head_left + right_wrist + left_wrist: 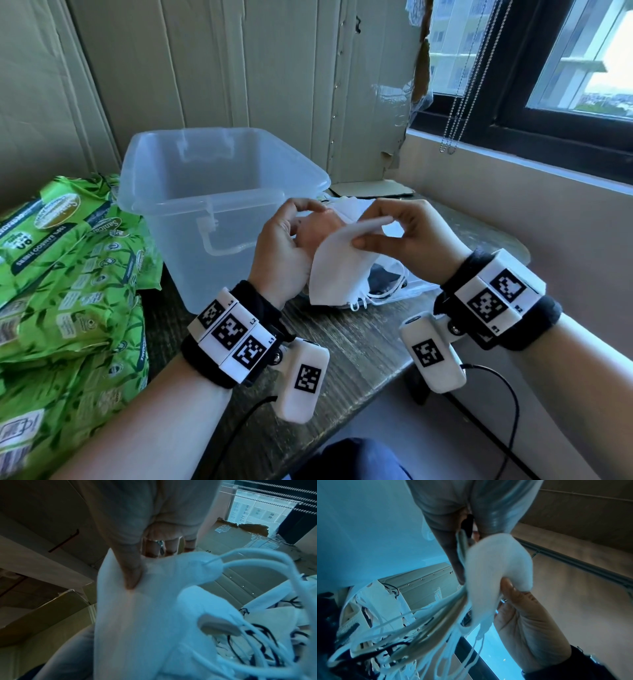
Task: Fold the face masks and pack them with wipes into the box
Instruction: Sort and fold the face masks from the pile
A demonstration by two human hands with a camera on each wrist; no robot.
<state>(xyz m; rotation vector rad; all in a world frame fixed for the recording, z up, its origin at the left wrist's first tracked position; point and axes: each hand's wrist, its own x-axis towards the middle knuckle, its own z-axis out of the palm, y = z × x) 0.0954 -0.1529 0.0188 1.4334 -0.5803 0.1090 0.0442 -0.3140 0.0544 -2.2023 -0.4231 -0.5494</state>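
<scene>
Pinching white mask (337, 263) edge: right hand (411, 236); left hand (284, 246) grips opposite side, beside clear box (219, 198) rim.

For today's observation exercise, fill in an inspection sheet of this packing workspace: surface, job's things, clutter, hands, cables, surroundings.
Surface: dark wooden table.
Job's things: white face mask held above the table; clear plastic box looks empty; green wipes packs stacked left; more masks piled behind.
Clutter: torn cardboard.
Hands: left hand and right hand both pinch the mask.
Cables: black wrist-camera cable.
Surroundings: window, bead chains.
</scene>
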